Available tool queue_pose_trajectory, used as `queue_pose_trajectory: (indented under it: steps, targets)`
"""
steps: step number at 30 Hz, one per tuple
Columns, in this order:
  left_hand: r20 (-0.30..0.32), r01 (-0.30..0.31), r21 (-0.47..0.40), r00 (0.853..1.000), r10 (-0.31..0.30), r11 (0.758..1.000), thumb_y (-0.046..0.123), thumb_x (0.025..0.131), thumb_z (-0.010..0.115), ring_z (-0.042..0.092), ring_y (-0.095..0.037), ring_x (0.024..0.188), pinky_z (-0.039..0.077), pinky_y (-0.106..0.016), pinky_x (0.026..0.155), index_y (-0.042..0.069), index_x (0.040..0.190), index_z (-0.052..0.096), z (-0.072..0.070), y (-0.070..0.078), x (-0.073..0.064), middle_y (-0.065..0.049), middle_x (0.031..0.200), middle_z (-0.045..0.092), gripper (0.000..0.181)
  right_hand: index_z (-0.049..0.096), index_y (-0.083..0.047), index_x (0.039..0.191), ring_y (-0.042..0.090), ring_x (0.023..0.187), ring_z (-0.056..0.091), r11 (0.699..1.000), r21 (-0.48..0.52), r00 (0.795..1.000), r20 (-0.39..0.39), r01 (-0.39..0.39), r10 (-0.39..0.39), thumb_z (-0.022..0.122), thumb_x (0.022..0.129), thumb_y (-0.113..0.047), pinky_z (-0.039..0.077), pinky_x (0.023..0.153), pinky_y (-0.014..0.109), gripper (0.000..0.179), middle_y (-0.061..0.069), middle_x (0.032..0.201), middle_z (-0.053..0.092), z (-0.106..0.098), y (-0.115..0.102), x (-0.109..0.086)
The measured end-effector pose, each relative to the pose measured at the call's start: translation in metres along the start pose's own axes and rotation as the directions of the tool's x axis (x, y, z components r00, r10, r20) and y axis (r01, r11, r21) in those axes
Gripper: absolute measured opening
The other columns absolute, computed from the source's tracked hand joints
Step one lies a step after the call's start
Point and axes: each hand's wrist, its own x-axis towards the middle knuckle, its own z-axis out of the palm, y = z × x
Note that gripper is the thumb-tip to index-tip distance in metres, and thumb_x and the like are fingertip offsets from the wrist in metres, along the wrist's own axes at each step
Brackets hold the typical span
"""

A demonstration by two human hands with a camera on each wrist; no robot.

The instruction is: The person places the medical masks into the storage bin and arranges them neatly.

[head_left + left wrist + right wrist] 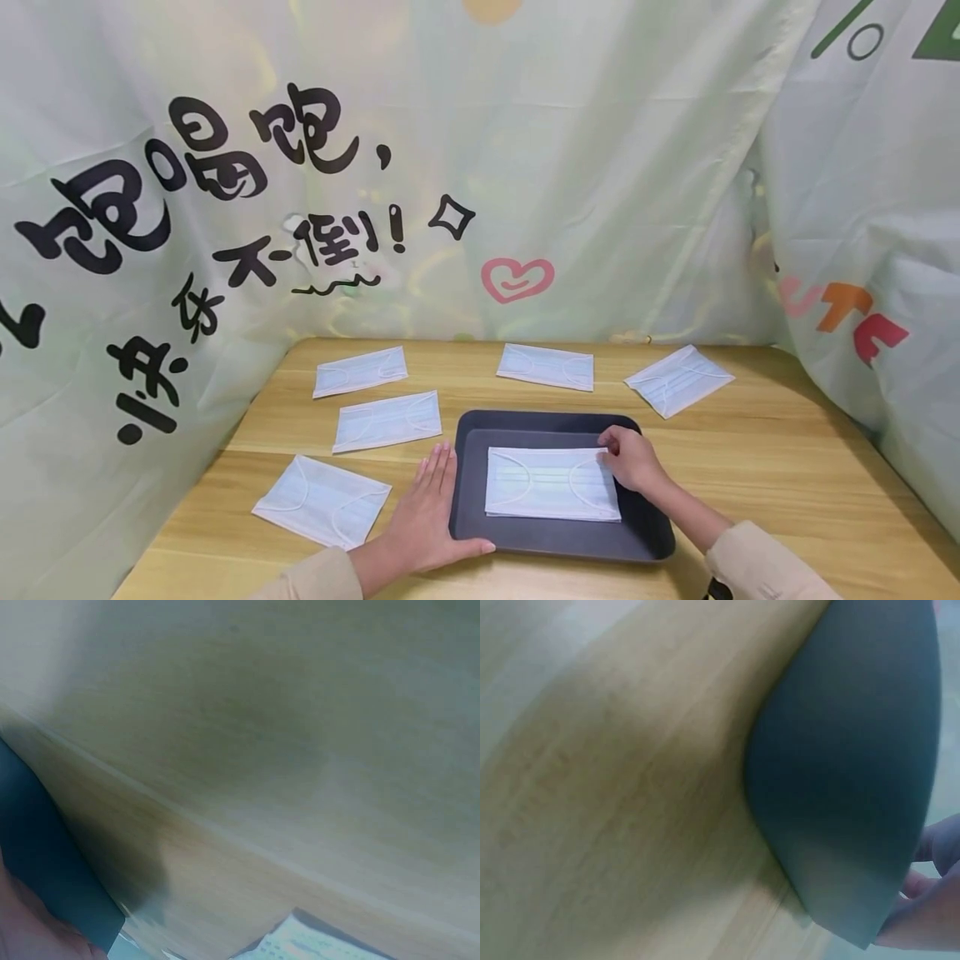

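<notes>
A dark grey tray (648, 533) lies on the table, with light blue face masks (551, 485) stacked flat inside it; a second edge shows under the top one. With thumb and curled fingers, my right hand (636, 462) pinches the upper right corner of the top mask. My left hand (426, 521) rests along the tray's left side, fingers straight, thumb at the front rim. In the left wrist view part of that hand (34, 926) shows beside the tray wall (52, 847). The tray's outer wall (847, 765) hides part of my right hand (930, 919) in the right wrist view.
Left of the tray lie three masks: a near one (324, 502), a middle one (387, 421) and a far one (360, 372). Behind it are another mask (545, 367) and a slanted one (678, 381). Printed curtains (600, 167) surround the wooden table (780, 450).
</notes>
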Motion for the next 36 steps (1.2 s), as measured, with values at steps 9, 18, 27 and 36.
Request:
queue_pose_trajectory:
  steps: [9,18,27,36]
  targets:
    - [-0.017,0.001,0.005,1.0,0.0,1.0,0.087,0.067,0.039,0.017,-0.035,0.142,0.023,-0.044,0.115,-0.008,0.144,0.021,0.002,-0.002,0.0,-0.024,0.152,0.019,0.123,0.063,0.006,0.092,0.018,0.071,0.055,0.983,-0.039,0.973,-0.141,0.179,-0.183,0.065,0.079,0.005,0.049,0.062,0.031,0.014,0.012,0.081,0.063,-0.009,-0.008,-0.01]
    - [-0.026,0.005,0.001,1.0,-0.005,1.0,0.087,0.067,0.04,0.018,-0.034,0.142,0.023,-0.044,0.114,-0.008,0.144,0.021,0.002,-0.002,0.0,-0.024,0.152,0.019,0.123,0.068,0.004,0.088,-0.008,0.071,0.048,0.93,0.036,0.82,-0.486,0.365,-0.303,0.065,0.079,0.004,0.045,0.058,0.014,0.009,0.011,0.079,0.067,-0.023,0.016,-0.002]
    - [-0.025,0.005,-0.014,1.0,-0.005,1.0,0.087,0.067,0.04,0.017,-0.034,0.142,0.024,-0.044,0.114,-0.007,0.144,0.021,0.003,-0.001,0.0,-0.023,0.152,0.019,0.123,0.067,0.007,0.089,-0.007,0.078,0.046,0.921,-0.017,0.746,-0.581,0.389,-0.326,0.063,0.078,0.006,0.038,0.065,0.006,0.011,0.015,0.082,0.065,-0.034,0.051,0.01]
    - [-0.018,0.003,-0.003,1.0,-0.003,1.0,0.087,0.067,0.04,0.018,-0.034,0.142,0.023,-0.043,0.114,-0.007,0.144,0.021,0.002,-0.001,0.0,-0.023,0.152,0.019,0.123,0.066,0.01,0.09,0.025,0.079,0.053,0.912,-0.13,0.715,-0.582,0.388,-0.387,0.064,0.075,0.007,0.038,0.07,0.012,0.016,0.021,0.086,0.065,-0.038,0.076,0.02]
